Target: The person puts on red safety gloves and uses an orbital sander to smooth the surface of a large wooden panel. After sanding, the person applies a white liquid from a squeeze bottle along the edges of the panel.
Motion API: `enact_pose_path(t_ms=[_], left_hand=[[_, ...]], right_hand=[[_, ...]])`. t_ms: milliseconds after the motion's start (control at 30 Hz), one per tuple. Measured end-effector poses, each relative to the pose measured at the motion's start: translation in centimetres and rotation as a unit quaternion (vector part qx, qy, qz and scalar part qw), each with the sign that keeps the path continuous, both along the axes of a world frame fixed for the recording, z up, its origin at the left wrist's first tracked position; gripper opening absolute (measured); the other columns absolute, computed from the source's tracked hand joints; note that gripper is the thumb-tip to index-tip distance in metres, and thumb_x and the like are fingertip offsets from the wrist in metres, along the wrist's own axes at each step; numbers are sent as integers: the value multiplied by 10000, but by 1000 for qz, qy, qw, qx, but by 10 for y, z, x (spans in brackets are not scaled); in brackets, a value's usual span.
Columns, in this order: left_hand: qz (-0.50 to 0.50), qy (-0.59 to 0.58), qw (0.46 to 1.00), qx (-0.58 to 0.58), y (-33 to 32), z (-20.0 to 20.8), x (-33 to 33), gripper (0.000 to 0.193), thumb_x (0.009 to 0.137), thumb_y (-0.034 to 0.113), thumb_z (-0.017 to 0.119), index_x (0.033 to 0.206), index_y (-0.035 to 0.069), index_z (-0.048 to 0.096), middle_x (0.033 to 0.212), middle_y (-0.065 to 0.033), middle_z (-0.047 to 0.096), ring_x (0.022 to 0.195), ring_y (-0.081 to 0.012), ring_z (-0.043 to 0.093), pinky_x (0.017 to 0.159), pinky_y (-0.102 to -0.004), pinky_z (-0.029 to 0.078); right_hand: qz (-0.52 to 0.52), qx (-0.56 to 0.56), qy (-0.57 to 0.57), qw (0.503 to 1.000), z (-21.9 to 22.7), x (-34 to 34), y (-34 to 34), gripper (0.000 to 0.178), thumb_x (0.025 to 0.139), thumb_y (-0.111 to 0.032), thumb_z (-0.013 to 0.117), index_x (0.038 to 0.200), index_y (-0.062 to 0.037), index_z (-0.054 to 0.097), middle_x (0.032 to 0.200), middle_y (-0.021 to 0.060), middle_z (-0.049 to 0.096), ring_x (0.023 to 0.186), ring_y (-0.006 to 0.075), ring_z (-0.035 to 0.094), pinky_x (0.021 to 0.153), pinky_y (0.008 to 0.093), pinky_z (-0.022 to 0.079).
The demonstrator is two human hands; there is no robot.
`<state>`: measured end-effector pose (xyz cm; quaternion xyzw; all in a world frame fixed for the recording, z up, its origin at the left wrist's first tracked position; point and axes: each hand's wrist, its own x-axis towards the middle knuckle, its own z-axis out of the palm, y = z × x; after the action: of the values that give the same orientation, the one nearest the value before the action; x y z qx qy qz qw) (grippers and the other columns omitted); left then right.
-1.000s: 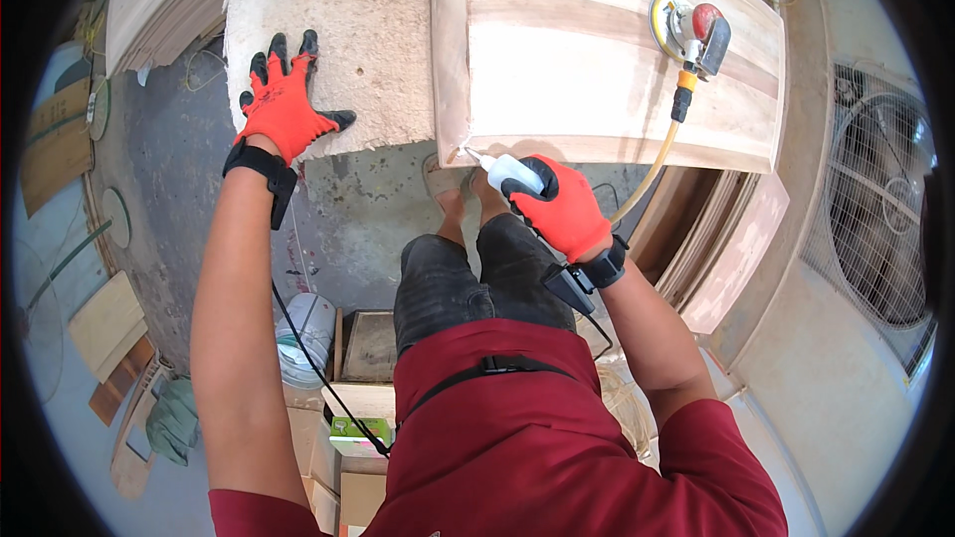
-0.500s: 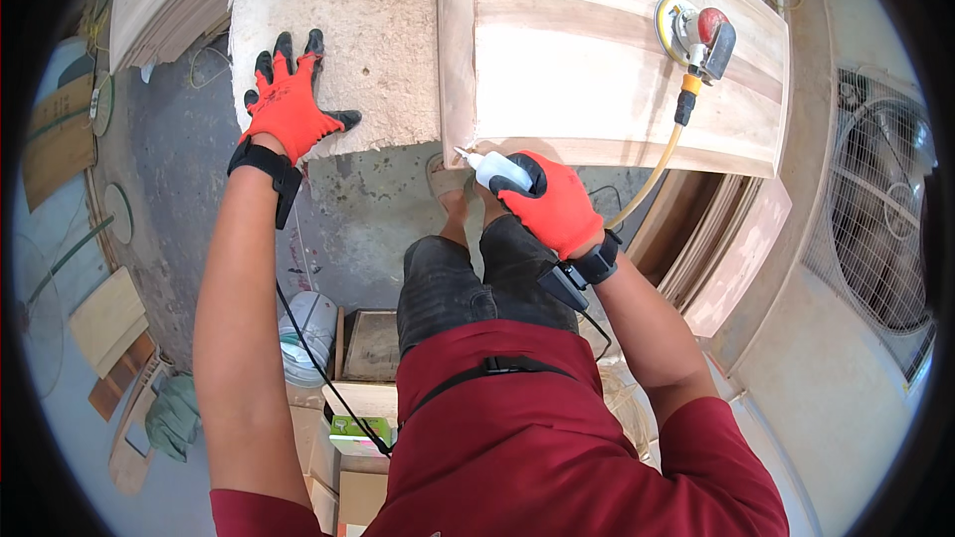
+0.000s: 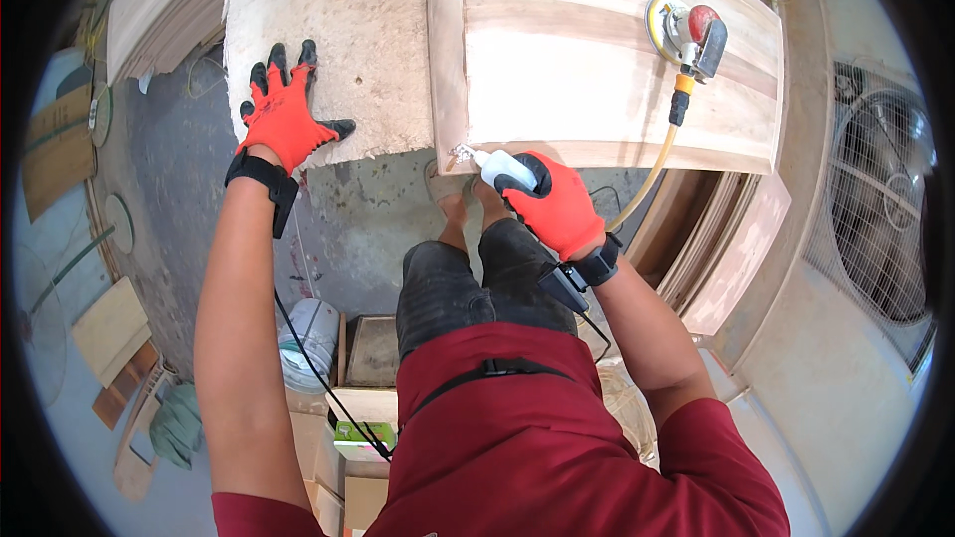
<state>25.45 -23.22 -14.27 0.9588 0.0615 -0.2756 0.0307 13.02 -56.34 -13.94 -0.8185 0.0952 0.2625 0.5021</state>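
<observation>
My left hand (image 3: 283, 117), in a red and black work glove, rests spread on a rough, pale board (image 3: 368, 50). In a matching glove, my right hand (image 3: 557, 207) is wrapped round a small white squeeze bottle (image 3: 496, 169). The bottle is tilted, its nozzle at the near left corner of a pale wooden panel (image 3: 567, 65). A little whitish stuff (image 3: 464, 152) lies at the nozzle tip, on the panel's frame. An air sander (image 3: 692, 38) with a yellow pad lies on the panel, beyond my right hand.
A yellow hose (image 3: 652, 171) runs from the sander down past my right wrist. Stacked wooden panels (image 3: 711, 239) stand at the right, by a caged fan (image 3: 880, 204). Behind the left board are more stacked panels (image 3: 164, 5). A bucket (image 3: 309, 343) sits on the floor.
More whitish stuff shows at the nozzle tip on the frame corner. The board, panel and sander appear slightly farther left in view. Both hands keep their hold and pose.
</observation>
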Motion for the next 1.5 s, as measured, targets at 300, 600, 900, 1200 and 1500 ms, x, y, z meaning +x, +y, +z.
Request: enact_pose_path(t_ms=[300, 600, 900, 1200, 1500], left_hand=[[-8, -10, 1000, 11, 4, -6, -1, 1220, 647, 468, 941, 1642, 270, 265, 1739, -130, 73, 1588, -417, 53, 1237, -600, 183], [-19, -24, 1000, 8, 3, -5, -2, 1228, 666, 457, 933, 1655, 275, 228, 1736, -131, 82, 1586, -405, 70, 1239, -584, 201], [-23, -12, 999, 22, 1, -2, -1, 1222, 651, 476, 935, 1639, 195, 273, 1730, -153, 87, 1578, -420, 83, 1251, -562, 202], [-44, -40, 998, 6, 9, -11, -3, 1193, 659, 435, 933, 1626, 163, 290, 1714, -196, 119, 1561, -455, 111, 1266, -534, 182], [-75, -51, 996, 7, 13, -21, 1, 1163, 653, 421, 932, 1595, 119, 322, 1688, -244, 158, 1544, -480, 144, 1259, -534, 188]], right_hand=[[-43, 15, 45, 998, 12, -5, -11, 304, 862, -172, 739, 1120, -20, 685, 812, 155, 709, 702, 227, 717, 676, 356, 547], [-82, -3, 11, 997, 6, -16, -31, 282, 863, -169, 733, 1098, -20, 688, 805, 153, 708, 709, 227, 709, 690, 357, 542], [-128, -21, 4, 992, 5, -24, -53, 262, 875, -173, 723, 1085, -19, 691, 779, 129, 705, 679, 211, 697, 658, 349, 533], [-181, -9, 28, 983, 11, -28, -70, 243, 889, -168, 717, 1079, -19, 694, 739, 81, 697, 616, 140, 667, 607, 311, 521], [-296, 146, -4, 944, 0, -49, -107, 288, 933, -151, 708, 1171, 5, 662, 867, 83, 730, 685, 129, 665, 602, 298, 507]])
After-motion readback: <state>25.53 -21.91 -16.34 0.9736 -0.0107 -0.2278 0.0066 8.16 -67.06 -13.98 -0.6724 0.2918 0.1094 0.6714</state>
